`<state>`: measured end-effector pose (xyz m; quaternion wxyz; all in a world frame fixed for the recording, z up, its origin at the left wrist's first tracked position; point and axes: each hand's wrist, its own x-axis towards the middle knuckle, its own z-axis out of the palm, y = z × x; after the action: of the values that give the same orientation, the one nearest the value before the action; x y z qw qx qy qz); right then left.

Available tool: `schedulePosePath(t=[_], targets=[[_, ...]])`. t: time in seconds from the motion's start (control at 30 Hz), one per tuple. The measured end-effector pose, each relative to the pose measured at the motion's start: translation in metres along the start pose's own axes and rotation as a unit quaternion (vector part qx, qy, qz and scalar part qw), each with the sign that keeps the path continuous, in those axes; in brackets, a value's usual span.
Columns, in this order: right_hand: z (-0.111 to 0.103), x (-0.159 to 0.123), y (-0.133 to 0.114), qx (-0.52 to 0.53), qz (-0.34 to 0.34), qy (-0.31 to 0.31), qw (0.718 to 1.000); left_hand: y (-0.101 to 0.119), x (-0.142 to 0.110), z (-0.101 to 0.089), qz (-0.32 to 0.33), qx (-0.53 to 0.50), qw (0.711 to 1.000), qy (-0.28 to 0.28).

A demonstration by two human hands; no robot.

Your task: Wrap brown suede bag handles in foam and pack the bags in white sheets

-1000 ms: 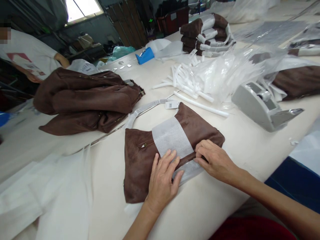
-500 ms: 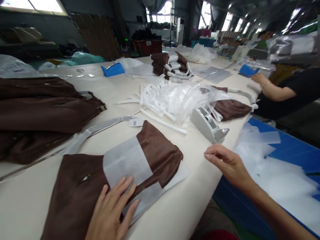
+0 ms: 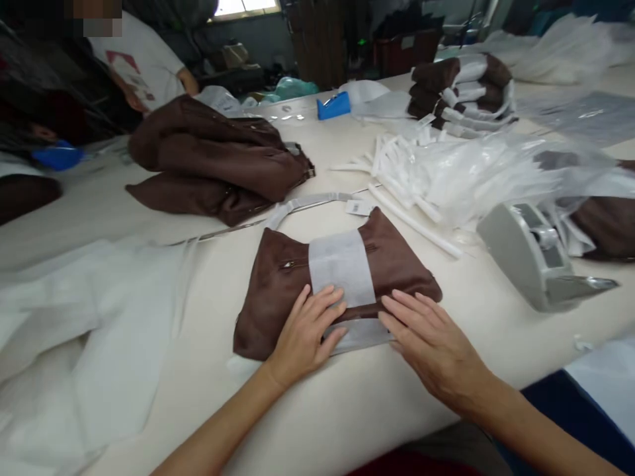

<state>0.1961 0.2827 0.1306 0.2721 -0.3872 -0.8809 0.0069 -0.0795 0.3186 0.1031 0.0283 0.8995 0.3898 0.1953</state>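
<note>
A brown handbag (image 3: 401,264) lies flat on the pale table in front of me. A whitish wrapping sheet (image 3: 342,264) crosses its middle, and a second part of such sheet shows along the lower edge. Its handle (image 3: 307,199) is wrapped in white and arches away at the top, with a paper tag (image 3: 359,207) beside it. My left hand (image 3: 310,330) rests open on the bag and the sheet's lower edge, fingers spread. My right hand (image 3: 431,340) lies flat on the bag's lower right part, fingers stretched out.
A grey tape dispenser (image 3: 528,258) stands to the right. White tubes (image 3: 411,225) and clear plastic lie behind it. Brown bags (image 3: 213,155) are piled at back left, wrapped ones (image 3: 461,89) at back right. White sheets (image 3: 99,330) cover the left. A person (image 3: 143,59) stands beyond.
My right hand has come from beside the dispenser onto the bag. My left hand stays on the bag. The view has swung left, bringing in the white sheets and a standing person.
</note>
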Motion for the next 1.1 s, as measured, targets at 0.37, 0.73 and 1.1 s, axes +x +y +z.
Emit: schedulePosePath(t=[0.37, 0.73, 1.1], targets=[[0.052, 0.011, 0.005, -0.078, -0.023, -0.110, 0.991, 0.007, 0.001, -0.003, -0.016, -0.047, 0.999, 0.005], [0.051, 0.017, 0.005, -0.023, 0.009, -0.137, 0.990, 0.007, 0.003, -0.004, -0.033, -0.068, 0.997, -0.001], [0.052, 0.012, 0.008, 0.032, 0.023, -0.073, 0.997, 0.006, 0.003, -0.002, -0.033, -0.059, 0.998, -0.002]])
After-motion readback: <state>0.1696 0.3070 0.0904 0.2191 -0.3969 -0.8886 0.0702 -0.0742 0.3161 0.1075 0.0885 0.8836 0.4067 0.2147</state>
